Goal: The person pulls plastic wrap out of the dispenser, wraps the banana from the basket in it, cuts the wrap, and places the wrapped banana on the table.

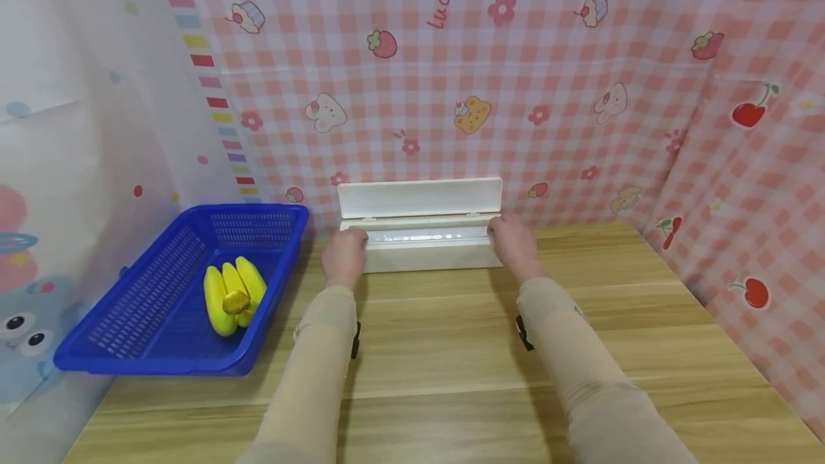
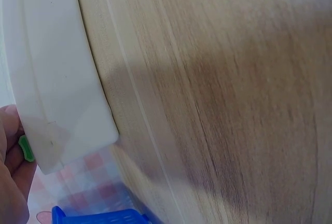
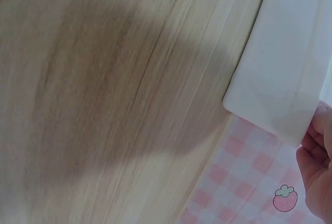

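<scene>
White box lies at our 12 o'clock, long axis 9-to-3; left hand and right hand grasp its ends, equally near.

**Writing on the backdrop only**

One piece of writing can be read in the head view: the word "luck" is printed in pink, slanting letters on the checked cloth behind the table. Just to its right, at the top edge, a further letter is cut off by the frame and cannot be made out with certainty. No label, brand or number is seen on the white box, and none is shown in the two wrist views.
</scene>
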{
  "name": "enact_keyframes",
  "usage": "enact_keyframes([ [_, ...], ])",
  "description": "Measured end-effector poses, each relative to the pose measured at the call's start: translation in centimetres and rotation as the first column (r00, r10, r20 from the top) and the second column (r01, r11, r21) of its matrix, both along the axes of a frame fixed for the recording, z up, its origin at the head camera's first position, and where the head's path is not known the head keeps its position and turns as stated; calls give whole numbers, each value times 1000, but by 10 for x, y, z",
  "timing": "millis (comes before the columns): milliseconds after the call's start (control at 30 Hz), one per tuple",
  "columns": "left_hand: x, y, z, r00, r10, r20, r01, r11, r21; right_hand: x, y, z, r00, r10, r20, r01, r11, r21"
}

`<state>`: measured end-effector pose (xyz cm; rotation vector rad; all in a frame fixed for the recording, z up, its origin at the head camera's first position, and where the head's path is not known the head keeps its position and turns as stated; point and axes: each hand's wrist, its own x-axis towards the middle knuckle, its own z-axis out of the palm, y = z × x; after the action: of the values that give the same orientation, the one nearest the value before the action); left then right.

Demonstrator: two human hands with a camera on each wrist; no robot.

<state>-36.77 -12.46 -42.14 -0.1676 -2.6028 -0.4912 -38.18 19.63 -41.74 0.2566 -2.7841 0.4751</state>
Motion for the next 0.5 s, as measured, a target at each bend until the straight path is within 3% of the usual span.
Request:
enact_keyframes([
  [200, 1, -2, 0, 1000, -17, 1, 17, 1000, 11, 1, 1, 0, 1000, 2, 30, -1, 1000, -18],
  [500, 1, -4, 2, 999, -11, 33, 10, 999, 34, 1, 3, 1, 1000, 15, 1, -15, 1000, -27],
])
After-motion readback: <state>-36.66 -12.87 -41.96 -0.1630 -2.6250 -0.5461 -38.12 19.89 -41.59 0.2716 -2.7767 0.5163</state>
